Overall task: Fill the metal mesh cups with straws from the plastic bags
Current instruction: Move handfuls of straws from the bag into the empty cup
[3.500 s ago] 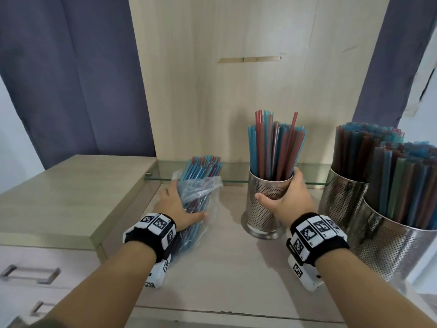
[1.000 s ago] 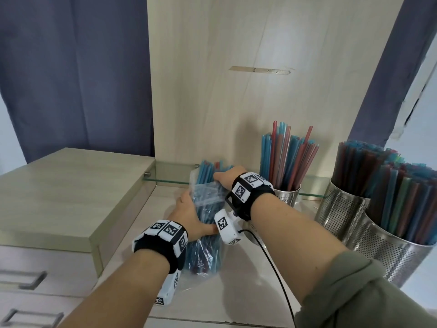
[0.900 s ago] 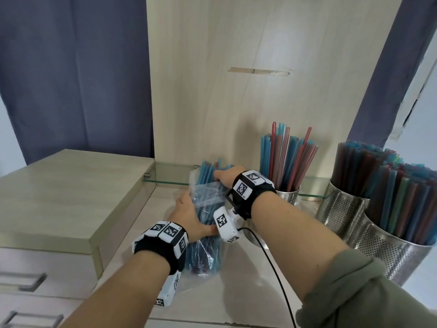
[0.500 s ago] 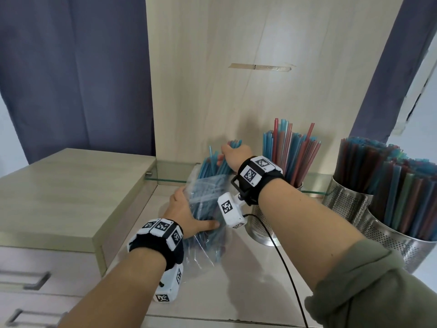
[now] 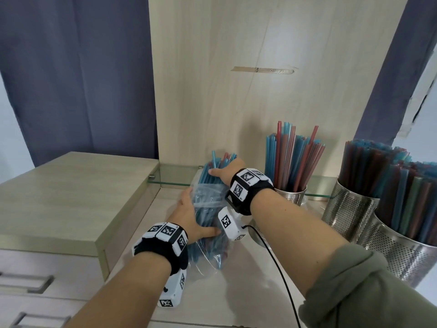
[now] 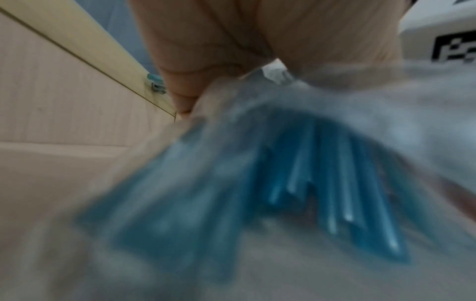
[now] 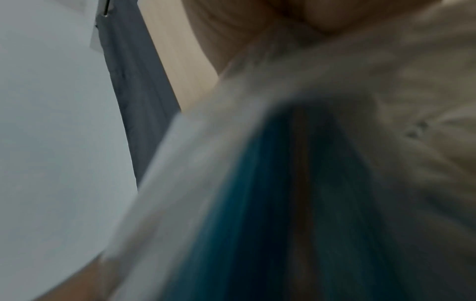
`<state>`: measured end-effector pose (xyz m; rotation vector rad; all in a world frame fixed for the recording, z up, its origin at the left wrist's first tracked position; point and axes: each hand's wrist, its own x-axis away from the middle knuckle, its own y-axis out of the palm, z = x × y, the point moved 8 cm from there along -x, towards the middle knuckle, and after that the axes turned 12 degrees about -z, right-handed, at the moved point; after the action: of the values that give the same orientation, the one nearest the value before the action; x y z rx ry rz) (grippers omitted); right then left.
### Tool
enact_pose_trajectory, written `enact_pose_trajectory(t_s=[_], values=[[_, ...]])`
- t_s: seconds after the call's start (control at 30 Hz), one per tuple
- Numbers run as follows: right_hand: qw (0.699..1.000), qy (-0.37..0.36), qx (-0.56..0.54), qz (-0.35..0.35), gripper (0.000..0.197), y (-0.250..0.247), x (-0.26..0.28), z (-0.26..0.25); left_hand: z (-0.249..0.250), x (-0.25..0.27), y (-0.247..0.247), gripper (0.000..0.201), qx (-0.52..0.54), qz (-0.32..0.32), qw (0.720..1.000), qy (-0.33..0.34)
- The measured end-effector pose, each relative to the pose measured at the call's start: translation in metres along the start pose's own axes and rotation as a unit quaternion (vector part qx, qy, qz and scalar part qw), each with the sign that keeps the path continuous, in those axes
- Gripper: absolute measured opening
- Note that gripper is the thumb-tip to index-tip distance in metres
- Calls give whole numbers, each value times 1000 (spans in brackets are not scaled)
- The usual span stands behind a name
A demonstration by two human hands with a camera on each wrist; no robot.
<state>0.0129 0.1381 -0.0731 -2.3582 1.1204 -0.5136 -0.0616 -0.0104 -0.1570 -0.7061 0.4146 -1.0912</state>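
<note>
The left hand grips the clear plastic bag around its middle, fingers behind it and thumb across the front. The bag lies on the table, its open mouth toward twelve o'clock. The right hand is curled round the bundle of straws, mostly blue with a few red, where they stick out of the mouth at the bag's twelve o'clock end. At three o'clock from that hand stands a mesh cup partly filled with upright blue and red straws. Further toward three and four o'clock stand two larger mesh cups, packed full. A raised wooden block sits at nine o'clock from the bag. Both wrist views are blurred, showing only blue straws through crumpled plastic.
</note>
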Motion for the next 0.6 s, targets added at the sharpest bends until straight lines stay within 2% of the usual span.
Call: enact_pose_trajectory(t_s=[0.07, 0.13, 0.3, 0.5, 0.6], values=[[1000, 7, 18, -5, 34, 0, -2, 0, 3, 1, 2, 140, 8, -4, 1000, 8], [999, 10, 40, -6, 30, -2, -3, 0, 7, 2, 4, 139, 10, -10, 1000, 11], [999, 30, 40, 21, 40, -15, -2, 1, 11, 2, 11, 142, 10, -23, 1000, 5], [997, 19, -47, 53, 42, -26, 3, -4, 13, 3, 11, 134, 14, -15, 1000, 8], [994, -6, -87, 65, 28, -27, 2, -7, 13, 3, 12, 133, 9, -14, 1000, 4]])
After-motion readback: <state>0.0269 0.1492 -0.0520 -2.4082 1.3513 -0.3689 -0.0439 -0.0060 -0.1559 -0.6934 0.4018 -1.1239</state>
